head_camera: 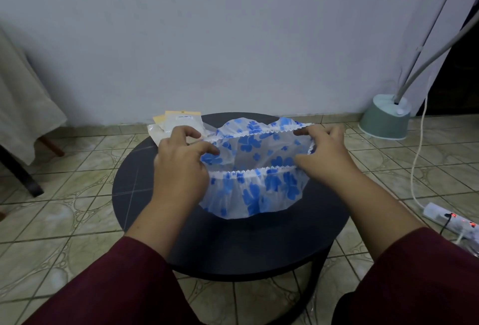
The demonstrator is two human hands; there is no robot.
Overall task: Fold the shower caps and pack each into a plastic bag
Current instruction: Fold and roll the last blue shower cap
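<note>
Shower cap (255, 169), white with blue flowers: held stretched open above the desk (145, 187) centre, elastic rim pulled taut, presumably to flatten it for folding. Gripped at opposite ends by left hand (181, 166) and right hand (324, 153). Packed bags (171, 123): stacked at the far left edge.

body: person | left sleeve (124, 285): dark maroon, loose | right sleeve (420, 272): dark maroon, loose | hands: bare

White label (184, 117) on packet (178, 123), 11 o'clock on table (233, 247): print too small to read. No other text.
</note>
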